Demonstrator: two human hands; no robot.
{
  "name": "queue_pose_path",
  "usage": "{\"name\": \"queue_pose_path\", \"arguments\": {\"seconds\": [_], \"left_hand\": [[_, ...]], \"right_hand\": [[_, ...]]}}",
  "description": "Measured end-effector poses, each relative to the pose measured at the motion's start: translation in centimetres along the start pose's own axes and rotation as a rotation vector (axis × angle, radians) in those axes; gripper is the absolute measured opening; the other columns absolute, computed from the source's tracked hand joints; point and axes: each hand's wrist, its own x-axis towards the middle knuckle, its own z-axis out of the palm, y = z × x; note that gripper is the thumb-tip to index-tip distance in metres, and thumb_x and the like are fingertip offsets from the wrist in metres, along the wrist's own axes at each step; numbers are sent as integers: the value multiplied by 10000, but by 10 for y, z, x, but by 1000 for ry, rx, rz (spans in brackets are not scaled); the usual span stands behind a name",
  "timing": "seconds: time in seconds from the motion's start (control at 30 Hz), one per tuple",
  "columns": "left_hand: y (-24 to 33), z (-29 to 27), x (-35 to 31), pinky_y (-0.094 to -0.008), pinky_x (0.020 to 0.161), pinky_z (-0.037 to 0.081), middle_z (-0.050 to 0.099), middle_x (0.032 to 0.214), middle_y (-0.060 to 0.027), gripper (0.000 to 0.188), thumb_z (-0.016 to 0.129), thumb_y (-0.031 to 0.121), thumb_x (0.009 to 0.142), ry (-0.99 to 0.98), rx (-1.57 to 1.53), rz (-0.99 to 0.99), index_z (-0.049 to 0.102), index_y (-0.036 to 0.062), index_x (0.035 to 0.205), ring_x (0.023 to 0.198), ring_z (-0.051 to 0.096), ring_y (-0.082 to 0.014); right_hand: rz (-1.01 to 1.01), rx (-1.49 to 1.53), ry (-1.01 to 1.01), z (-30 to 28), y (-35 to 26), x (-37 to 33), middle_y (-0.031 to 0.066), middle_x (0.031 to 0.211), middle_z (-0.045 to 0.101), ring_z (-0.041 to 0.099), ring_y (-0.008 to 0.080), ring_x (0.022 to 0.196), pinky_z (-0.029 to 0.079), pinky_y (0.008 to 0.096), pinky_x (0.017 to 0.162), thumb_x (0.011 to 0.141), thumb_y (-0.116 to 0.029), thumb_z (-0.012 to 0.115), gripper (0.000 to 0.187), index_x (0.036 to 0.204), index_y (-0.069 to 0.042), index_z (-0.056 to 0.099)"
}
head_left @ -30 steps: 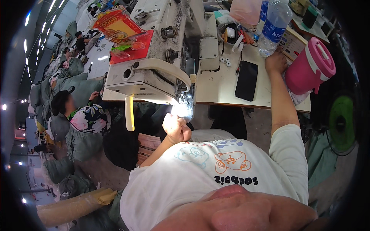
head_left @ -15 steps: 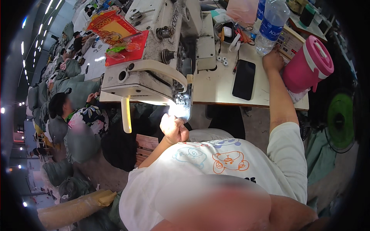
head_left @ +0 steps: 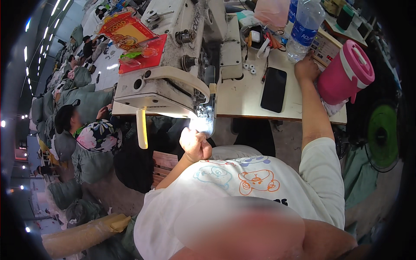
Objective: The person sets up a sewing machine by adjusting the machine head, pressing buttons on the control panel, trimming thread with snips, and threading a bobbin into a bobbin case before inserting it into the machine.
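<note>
My left hand [head_left: 196,145] is closed, its fingers curled in just below the lit needle area of a sewing machine [head_left: 173,97]. Glare and the curled fingers hide whatever it may be gripping. On the far right of the table, my right hand [head_left: 307,69] reaches to a beige control box [head_left: 321,48] with a small lit display. One finger points up against or close to its panel, while the other fingers are bent and partly hidden. Next to that hand stands a clear plastic water bottle [head_left: 302,37] with a blue label.
A black phone [head_left: 274,89] lies on the table [head_left: 240,102], with several small white bobbins [head_left: 249,68] beyond it. A pink insulated jug [head_left: 345,71] stands beside my right forearm, and a green fan [head_left: 381,136] is further right. At left, a person [head_left: 97,130] sits among grey sacks.
Both my hands keep nearly the same place and shape. The person at the left has turned slightly and shifted an arm.
</note>
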Motion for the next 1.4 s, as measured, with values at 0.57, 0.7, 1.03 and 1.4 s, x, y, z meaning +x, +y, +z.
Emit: {"name": "queue_pose_path", "arguments": {"seconds": [0.57, 0.7, 1.03, 1.4], "left_hand": [[1, -1, 1, -378, 614, 377, 670, 753, -103, 244, 469, -57, 661, -4, 32, -19, 616, 7, 845, 548, 516, -246], [1, 0, 0, -379, 609, 374, 665, 755, -112, 247, 472, -57, 665, -4, 8, -27, 622, 11, 849, 544, 499, -253], [2, 4, 7, -374, 535, 330, 454, 620, -69, 259, 550, -12, 565, 55, 7, 20, 570, 43, 817, 509, 358, -255], [2, 2, 10, -372, 551, 333, 500, 629, -56, 256, 548, -10, 566, 48, -26, 26, 568, 47, 814, 476, 392, -241]], "right_hand": [[-2, -27, 11, 9, 2, 0, 221, 1433, 583, 543, 409, 1298, 376, 580, 1082, 987, -220, 401, 691, 1638, -28, 274], [5, -24, -9, 6, 0, -1, 220, 1435, 583, 547, 408, 1300, 381, 580, 1079, 985, -221, 404, 687, 1635, -31, 283], [6, -26, 0, 7, 1, -1, 220, 1441, 580, 549, 409, 1298, 382, 583, 1076, 982, -222, 411, 688, 1632, -32, 288], [6, -19, 26, 13, 2, 1, 222, 1433, 586, 552, 418, 1289, 375, 592, 1072, 978, -227, 413, 685, 1626, -29, 309]]}}
